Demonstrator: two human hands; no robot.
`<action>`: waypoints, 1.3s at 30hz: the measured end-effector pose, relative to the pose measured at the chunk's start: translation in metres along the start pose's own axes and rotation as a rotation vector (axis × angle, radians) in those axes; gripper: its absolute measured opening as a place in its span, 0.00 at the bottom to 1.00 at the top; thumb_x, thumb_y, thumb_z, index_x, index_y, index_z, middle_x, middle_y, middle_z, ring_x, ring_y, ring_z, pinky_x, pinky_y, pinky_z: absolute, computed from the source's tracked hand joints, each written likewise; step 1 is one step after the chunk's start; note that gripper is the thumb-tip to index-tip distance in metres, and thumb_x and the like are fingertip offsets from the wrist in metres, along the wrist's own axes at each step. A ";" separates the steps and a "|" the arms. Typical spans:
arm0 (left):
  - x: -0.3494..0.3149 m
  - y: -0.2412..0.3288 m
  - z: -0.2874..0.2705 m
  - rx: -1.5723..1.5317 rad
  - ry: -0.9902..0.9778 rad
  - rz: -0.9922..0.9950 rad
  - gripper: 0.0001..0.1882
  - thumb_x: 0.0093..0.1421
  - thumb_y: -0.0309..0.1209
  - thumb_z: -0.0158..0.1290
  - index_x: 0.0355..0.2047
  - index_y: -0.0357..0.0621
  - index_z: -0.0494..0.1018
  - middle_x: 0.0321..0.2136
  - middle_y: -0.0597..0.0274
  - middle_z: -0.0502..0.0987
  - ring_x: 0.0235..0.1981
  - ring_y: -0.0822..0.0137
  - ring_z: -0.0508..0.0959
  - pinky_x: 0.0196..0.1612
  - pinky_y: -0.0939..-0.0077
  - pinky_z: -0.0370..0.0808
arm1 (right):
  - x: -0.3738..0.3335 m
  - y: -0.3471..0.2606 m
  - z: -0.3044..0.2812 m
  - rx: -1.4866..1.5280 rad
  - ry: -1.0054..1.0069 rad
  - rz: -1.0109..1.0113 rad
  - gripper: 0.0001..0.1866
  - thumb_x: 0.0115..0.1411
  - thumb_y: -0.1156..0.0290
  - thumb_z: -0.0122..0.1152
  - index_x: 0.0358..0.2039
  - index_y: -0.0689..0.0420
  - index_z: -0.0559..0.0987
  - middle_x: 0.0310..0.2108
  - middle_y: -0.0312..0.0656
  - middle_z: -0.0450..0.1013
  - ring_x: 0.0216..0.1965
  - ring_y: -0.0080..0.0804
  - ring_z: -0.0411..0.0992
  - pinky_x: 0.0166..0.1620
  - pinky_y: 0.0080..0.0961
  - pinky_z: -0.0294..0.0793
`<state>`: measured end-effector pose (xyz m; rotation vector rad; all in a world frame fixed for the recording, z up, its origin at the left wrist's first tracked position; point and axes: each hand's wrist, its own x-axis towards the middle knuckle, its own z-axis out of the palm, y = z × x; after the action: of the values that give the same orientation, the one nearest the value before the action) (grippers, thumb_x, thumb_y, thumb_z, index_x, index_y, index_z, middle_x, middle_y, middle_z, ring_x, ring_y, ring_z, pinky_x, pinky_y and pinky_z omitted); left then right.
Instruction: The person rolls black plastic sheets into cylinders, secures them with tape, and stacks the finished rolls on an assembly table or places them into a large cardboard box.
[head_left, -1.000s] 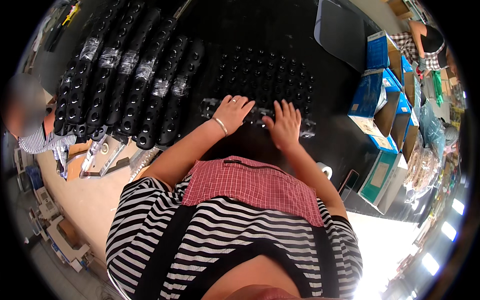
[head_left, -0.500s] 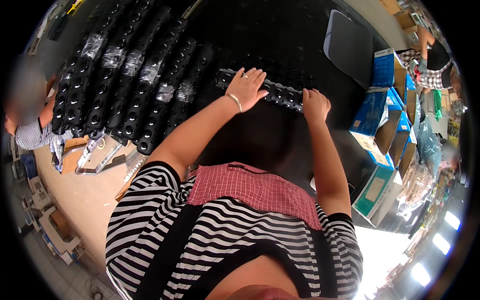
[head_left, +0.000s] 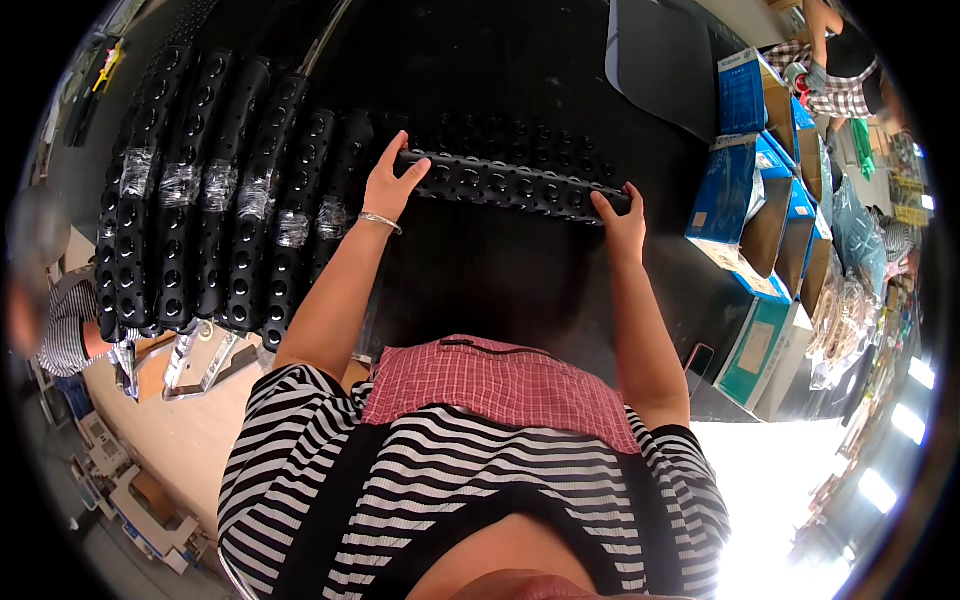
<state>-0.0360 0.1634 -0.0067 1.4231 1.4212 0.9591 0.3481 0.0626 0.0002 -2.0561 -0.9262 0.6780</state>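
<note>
A long black strip with round raised studs (head_left: 515, 187) lies crosswise in front of me on the black table (head_left: 480, 275). My left hand (head_left: 388, 190), with a bracelet at the wrist, grips its left end between thumb and fingers. Its right end is pinched by my right hand (head_left: 625, 225). Just beyond the strip, more black studded material (head_left: 530, 137) lies on the tabletop. To the left, several black studded bundles (head_left: 215, 185) lie side by side, each with clear film wrapped round its middle.
On the right stand blue cardboard boxes (head_left: 722, 205) and a teal box (head_left: 752, 360), with a phone (head_left: 699, 362) beside them. A dark flat sheet (head_left: 660, 70) lies at the far right. Other people are at the left edge and upper right.
My left hand has gone from lying flat on the strip to gripping its left end. My right hand has shifted slightly and holds the right end. The view has turned a little.
</note>
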 end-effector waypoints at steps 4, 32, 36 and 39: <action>-0.001 -0.030 -0.007 0.667 0.106 0.420 0.39 0.58 0.46 0.63 0.63 0.34 0.67 0.63 0.41 0.68 0.66 0.46 0.66 0.68 0.57 0.64 | 0.002 -0.012 0.003 -0.119 -0.042 -0.073 0.49 0.48 0.44 0.77 0.64 0.60 0.71 0.57 0.55 0.75 0.60 0.47 0.72 0.62 0.35 0.69; -0.093 0.056 0.048 0.956 -0.843 0.225 0.42 0.47 0.57 0.68 0.56 0.42 0.74 0.54 0.51 0.76 0.60 0.50 0.71 0.62 0.55 0.69 | -0.104 0.100 -0.204 -0.683 -0.639 0.216 0.28 0.53 0.72 0.61 0.57 0.62 0.79 0.53 0.53 0.79 0.55 0.43 0.78 0.58 0.32 0.74; -0.090 0.058 0.046 0.944 -0.875 0.200 0.44 0.47 0.57 0.68 0.57 0.42 0.73 0.55 0.51 0.75 0.62 0.50 0.70 0.64 0.55 0.68 | -0.111 0.109 -0.212 -0.578 -0.733 0.104 0.24 0.53 0.71 0.60 0.53 0.59 0.82 0.49 0.53 0.81 0.53 0.48 0.79 0.56 0.33 0.75; -0.090 0.058 0.046 0.945 -0.887 0.168 0.44 0.47 0.57 0.69 0.58 0.42 0.73 0.56 0.50 0.75 0.62 0.50 0.70 0.64 0.55 0.69 | -0.117 0.102 -0.207 -0.878 -0.786 0.101 0.22 0.52 0.72 0.61 0.49 0.62 0.83 0.45 0.56 0.81 0.49 0.51 0.79 0.53 0.38 0.77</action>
<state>0.0217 0.0734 0.0398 2.2596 1.0539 -0.3891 0.4640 -0.1628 0.0516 -2.6262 -1.8115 1.3617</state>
